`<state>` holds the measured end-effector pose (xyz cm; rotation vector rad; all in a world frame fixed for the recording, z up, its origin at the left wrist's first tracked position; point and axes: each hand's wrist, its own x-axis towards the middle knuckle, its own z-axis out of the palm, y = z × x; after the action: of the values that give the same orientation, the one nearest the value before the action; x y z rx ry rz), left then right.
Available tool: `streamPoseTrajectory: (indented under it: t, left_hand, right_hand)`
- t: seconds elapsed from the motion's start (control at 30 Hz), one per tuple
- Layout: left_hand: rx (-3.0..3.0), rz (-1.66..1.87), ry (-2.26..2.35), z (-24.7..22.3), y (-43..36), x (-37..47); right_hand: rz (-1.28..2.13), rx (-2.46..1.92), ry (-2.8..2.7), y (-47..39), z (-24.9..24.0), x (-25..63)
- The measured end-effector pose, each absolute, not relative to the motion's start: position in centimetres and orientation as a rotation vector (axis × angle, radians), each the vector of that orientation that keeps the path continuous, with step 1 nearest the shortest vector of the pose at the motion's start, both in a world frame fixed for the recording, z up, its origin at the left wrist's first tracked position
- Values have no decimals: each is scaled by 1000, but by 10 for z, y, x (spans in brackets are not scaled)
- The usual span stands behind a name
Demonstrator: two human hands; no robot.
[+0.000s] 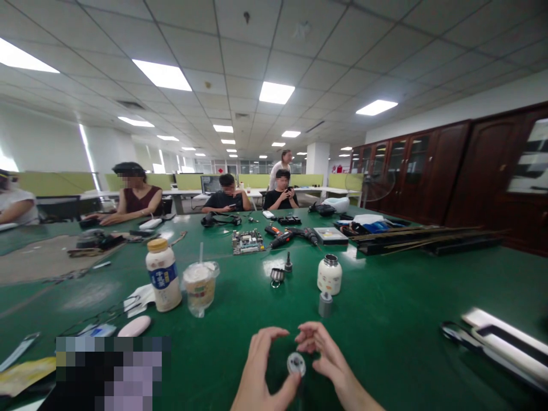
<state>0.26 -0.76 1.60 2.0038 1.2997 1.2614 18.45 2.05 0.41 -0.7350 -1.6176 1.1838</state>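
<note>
A small round grey metal part (295, 363) with holes in its face is between my hands, over the green table. My left hand (263, 368) curves around its left side with fingers apart. The left thumb tip overlaps the part's lower edge; whether it presses on it I cannot tell. On the other side, my right hand (327, 357) is loosely curled, fingers apart, holding nothing visible. Beyond the right hand stands a grey cylinder (325, 305), with an open cream bottle (329, 275) just behind it. Farther off are a silver cup-like piece (277, 277) and a dark small fitting (288, 262).
Left of my hands stand a milk bottle (163, 279) and a plastic drink cup (200, 288). A circuit board (248, 242) and power drills (285, 237) lie farther back. Long dark strips (398, 240) are at the right rear. Several people sit or stand beyond.
</note>
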Motion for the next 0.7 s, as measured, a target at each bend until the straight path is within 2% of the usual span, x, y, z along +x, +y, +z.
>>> streamPoseTrajectory:
  t: [0.1, 0.23, 0.43, 0.6, 0.7]
  left_hand:
    - [2040, 1208, 1393, 31, -9, 7]
    - [2035, 1177, 1448, 34, -6, 10]
    - [2001, 1311, 1523, 41, 9, -9]
    - [2070, 959, 1866, 22, 17, -30]
    - [2111, 871, 1932, 9, 17, -32]
  right_hand:
    - [1246, -693, -1732, 15, 3, 181]
    - [1119, -774, -1795, 9, 5, 174]
    - [1037, -864, -1837, 9, 2, 173]
    - [1001, -900, -1881, 9, 2, 173]
    - [977, -920, -1907, 8, 4, 173]
